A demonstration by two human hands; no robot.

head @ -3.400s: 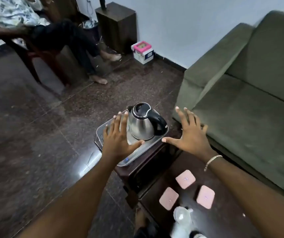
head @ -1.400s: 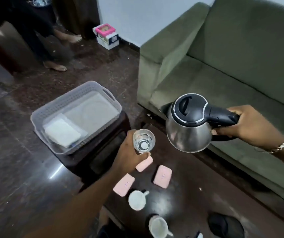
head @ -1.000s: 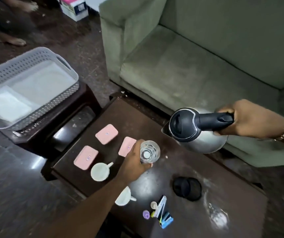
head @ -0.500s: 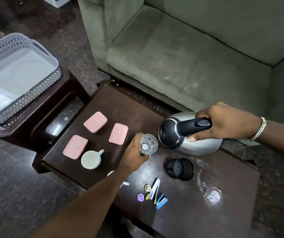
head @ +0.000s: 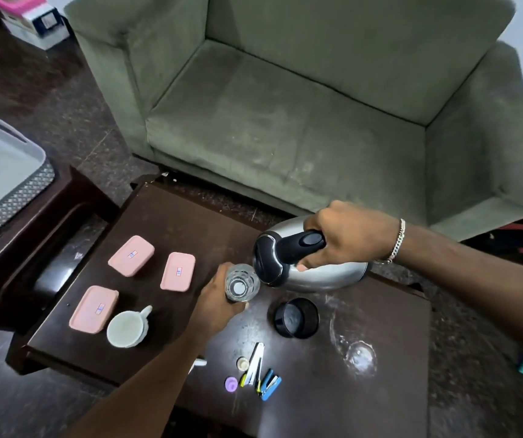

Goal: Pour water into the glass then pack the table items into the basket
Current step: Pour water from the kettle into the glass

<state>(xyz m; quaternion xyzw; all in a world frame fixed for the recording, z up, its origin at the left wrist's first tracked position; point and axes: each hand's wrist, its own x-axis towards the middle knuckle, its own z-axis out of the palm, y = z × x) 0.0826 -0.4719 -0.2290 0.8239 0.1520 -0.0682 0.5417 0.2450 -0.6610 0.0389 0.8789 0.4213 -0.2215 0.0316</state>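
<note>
Green upholstery covers the largest item in view, a sofa [head: 301,121] standing along the far edge of a dark wooden worktop [head: 364,390]. At the left frame edge a grey perforated basket [head: 37,181] sits on a separate dark side table [head: 48,216], well apart from the items laid out on the worktop. Above the worktop's middle, a steel kettle [head: 326,273] with a black lid is tipped hard over on its side, spout end toward the left. The right hand [head: 345,235] is wrapped tight around the kettle's black handle; a chain bracelet [head: 397,241] is at that wrist. The left hand [head: 217,303] is closed around a clear glass [head: 241,282], which stands upright just beside the kettle's lid end; whether spout and rim touch cannot be told, and no stream of water can be made out. Right of the glass a black round cup [head: 296,317] rests on the worktop, and further right lies what appears to be a second clear glass [head: 359,355], though its outline is faint. Three pink lidded boxes [head: 131,255] lie flat on the left part of the worktop, with a white cup [head: 125,329] just beside the nearest box. At the near edge is a small cluster: a white stapler [head: 255,363], a blue stapler [head: 271,383], a purple cap [head: 231,383] and a pale round piece [head: 243,363].
</note>
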